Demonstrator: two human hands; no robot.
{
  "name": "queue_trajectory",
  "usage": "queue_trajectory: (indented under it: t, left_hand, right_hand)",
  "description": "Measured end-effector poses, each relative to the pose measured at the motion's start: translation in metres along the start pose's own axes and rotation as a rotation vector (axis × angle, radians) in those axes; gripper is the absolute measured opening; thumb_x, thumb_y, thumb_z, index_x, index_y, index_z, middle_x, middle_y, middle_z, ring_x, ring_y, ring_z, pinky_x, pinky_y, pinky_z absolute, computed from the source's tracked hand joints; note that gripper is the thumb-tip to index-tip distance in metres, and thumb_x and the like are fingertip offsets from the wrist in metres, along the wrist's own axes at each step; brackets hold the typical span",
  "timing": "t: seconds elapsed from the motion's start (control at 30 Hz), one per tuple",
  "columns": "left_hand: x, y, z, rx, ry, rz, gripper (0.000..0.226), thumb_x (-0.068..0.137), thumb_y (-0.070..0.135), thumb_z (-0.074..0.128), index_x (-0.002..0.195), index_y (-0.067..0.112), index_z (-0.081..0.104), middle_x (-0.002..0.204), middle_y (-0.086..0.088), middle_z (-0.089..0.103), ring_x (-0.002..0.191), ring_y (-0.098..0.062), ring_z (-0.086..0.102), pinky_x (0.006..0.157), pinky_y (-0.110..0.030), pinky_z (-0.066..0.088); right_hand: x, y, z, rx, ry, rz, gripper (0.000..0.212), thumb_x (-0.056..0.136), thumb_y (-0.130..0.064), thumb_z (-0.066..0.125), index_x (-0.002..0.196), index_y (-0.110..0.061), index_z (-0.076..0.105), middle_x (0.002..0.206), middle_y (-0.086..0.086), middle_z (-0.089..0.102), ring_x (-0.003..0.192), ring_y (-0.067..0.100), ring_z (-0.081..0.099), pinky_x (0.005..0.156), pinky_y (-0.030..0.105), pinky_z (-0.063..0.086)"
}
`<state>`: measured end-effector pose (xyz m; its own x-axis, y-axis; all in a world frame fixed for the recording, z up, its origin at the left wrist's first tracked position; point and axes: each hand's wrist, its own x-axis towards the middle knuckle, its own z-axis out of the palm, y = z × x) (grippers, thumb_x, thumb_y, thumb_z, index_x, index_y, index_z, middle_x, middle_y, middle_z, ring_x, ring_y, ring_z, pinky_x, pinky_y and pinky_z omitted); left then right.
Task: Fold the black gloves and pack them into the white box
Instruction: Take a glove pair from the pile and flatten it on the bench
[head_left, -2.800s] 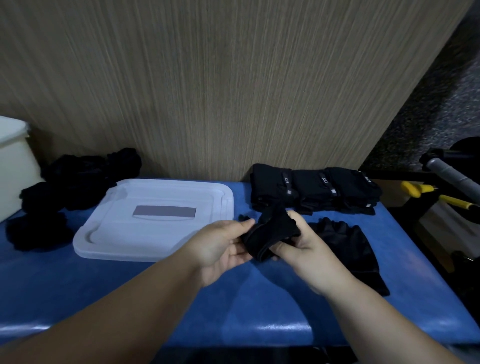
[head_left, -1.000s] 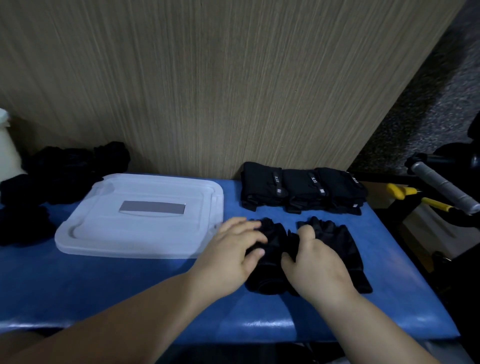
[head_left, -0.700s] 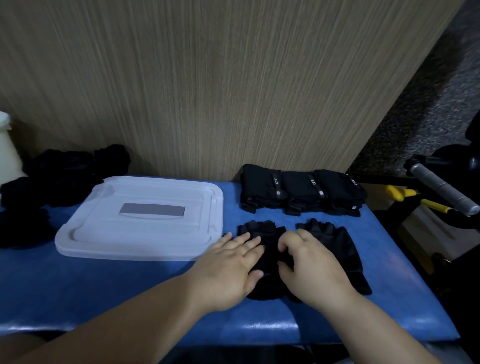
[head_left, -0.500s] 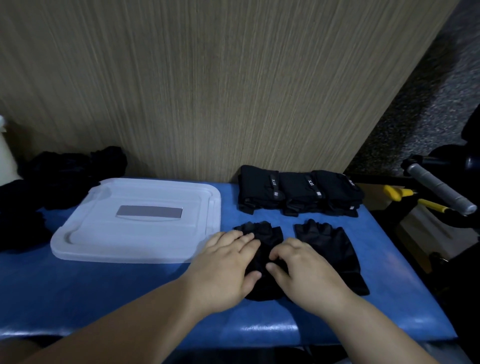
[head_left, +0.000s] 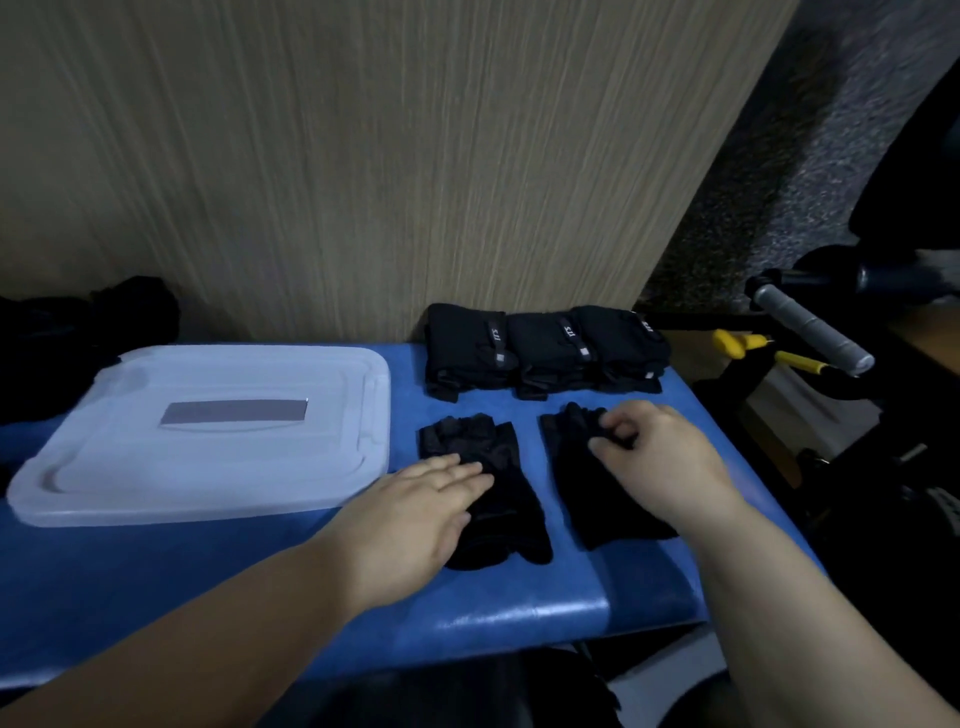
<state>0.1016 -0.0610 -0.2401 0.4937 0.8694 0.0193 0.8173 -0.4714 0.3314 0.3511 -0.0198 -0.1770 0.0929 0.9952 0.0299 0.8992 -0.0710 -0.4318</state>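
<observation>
resting hands (head_left: 415, 512) (head_left: 662, 460) on two separate black gloves (head_left: 467, 436) (head_left: 574, 473).

Two forearms are shown uncovered along their whole visible length, no sleeve reaching them. The left hand (head_left: 410, 525) and the right hand (head_left: 665, 462) are likewise uncovered, with broad backs and short fingers. Between the arms some dark cloth (head_left: 467, 691) is glimpsed; whether it is worn cannot be told.

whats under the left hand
The left hand lies flat on a black glove spread on the blue table. Its finger end and right edge show; the part beneath the palm is covered.
</observation>
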Motion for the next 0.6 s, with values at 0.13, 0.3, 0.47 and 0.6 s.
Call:
queue_trajectory:
  t: [0.13, 0.3, 0.47, 0.6]
  left_hand:
    - [0.002, -0.003, 0.004, -0.014, 0.001, -0.006, 0.077, 0.079, 0.055, -0.004, 0.150, 0.037, 0.020, 0.156, 0.021, 0.017, 0.144, 0.002, 0.006, 0.119, -0.026, 0.015]
    - [0.003, -0.002, 0.003, -0.014, -0.001, -0.012, 0.077, 0.079, 0.055, -0.003, 0.150, 0.037, 0.021, 0.155, 0.021, 0.019, 0.143, 0.003, 0.006, 0.119, -0.027, 0.016]
    - [0.001, 0.002, 0.001, 0.024, 0.023, -0.027, 0.075, 0.079, 0.053, -0.004, 0.149, 0.040, 0.022, 0.155, 0.023, 0.020, 0.144, -0.001, 0.007, 0.117, -0.026, 0.014]
    - [-0.001, 0.006, -0.007, 0.095, 0.061, -0.056, 0.074, 0.079, 0.054, -0.003, 0.147, 0.044, 0.025, 0.154, 0.021, 0.024, 0.136, -0.008, 0.019, 0.101, -0.022, 0.011]
  right_hand:
    - [0.005, 0.019, -0.016, -0.137, -0.199, 0.294, 0.060, 0.084, -0.050, 0.065, 0.126, -0.010, 0.049, 0.125, 0.012, 0.054, 0.112, 0.031, 0.054, 0.084, 0.034, 0.045]
    - [0.005, 0.021, -0.011, -0.018, -0.293, 0.291, 0.045, 0.080, -0.039, 0.074, 0.105, -0.005, 0.058, 0.093, 0.007, 0.060, 0.085, 0.024, 0.059, 0.059, 0.029, 0.043]
    - [0.007, 0.020, -0.005, 0.459, -0.339, 0.258, 0.035, 0.077, -0.025, 0.078, 0.106, -0.011, 0.066, 0.101, 0.007, 0.071, 0.091, 0.025, 0.069, 0.088, 0.042, 0.055]
    - [0.004, 0.010, -0.004, 0.754, -0.407, 0.221, 0.030, 0.086, -0.016, 0.069, 0.115, -0.010, 0.063, 0.103, 0.013, 0.072, 0.091, 0.030, 0.071, 0.080, 0.044, 0.058]
